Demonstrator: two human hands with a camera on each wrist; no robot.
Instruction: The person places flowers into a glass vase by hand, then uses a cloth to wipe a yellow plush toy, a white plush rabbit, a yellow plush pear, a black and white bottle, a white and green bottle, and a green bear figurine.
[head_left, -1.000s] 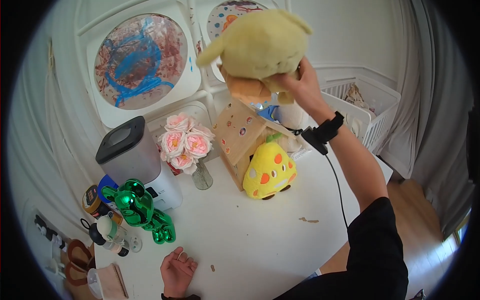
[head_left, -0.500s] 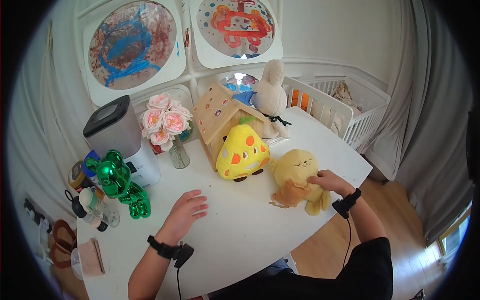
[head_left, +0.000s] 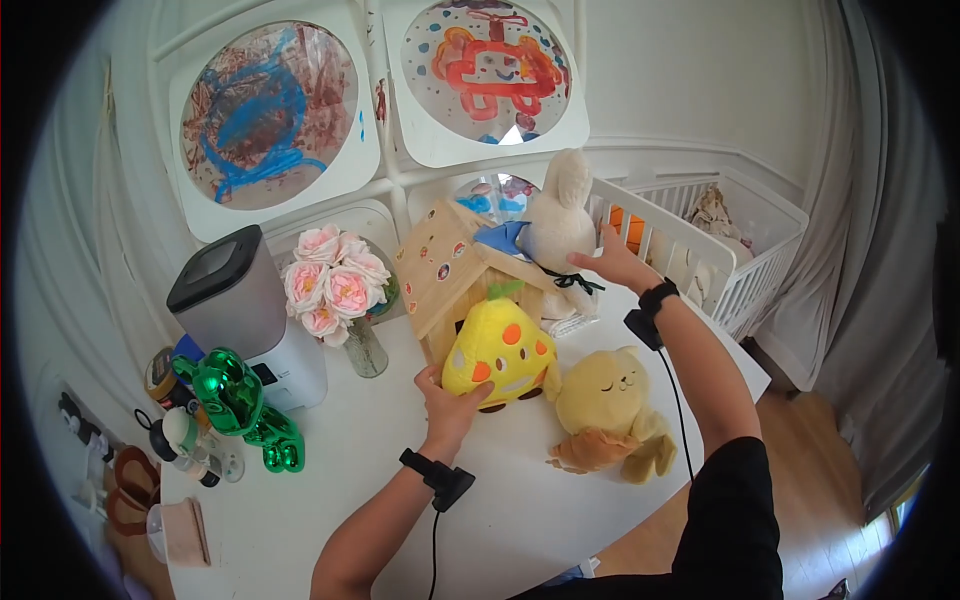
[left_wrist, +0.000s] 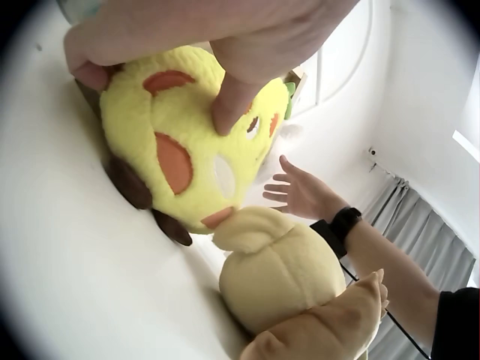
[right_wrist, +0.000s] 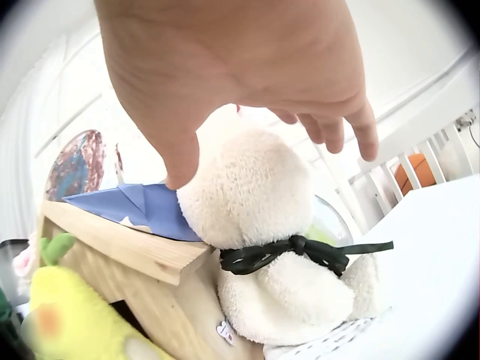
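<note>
My left hand (head_left: 450,410) grips a yellow spotted plush toy (head_left: 500,348) low on its side, thumb across the front and fingers round the edge. In the left wrist view the thumb presses into its soft face. My right hand (head_left: 620,262), fingers spread, is beside a cream plush rabbit (head_left: 560,222) with a black ribbon (right_wrist: 300,251) at its neck. The right wrist view has the thumb close to the rabbit's head. On the table front sits a pale yellow plush (head_left: 605,392) with a closed-eye face and a brown part below.
A wooden toy house (head_left: 440,265) stands behind the yellow plush, with folded blue paper (head_left: 503,238) at its roof. To the left are a flower vase (head_left: 366,352), a grey-and-white appliance (head_left: 225,290), a shiny green bear figure (head_left: 235,395) and bottles. A white crib (head_left: 745,270) borders the right.
The pale yellow plush came down onto the table and my right hand let it go, then moved up to the rabbit. My left hand moved from the front to grip the spotted plush.
</note>
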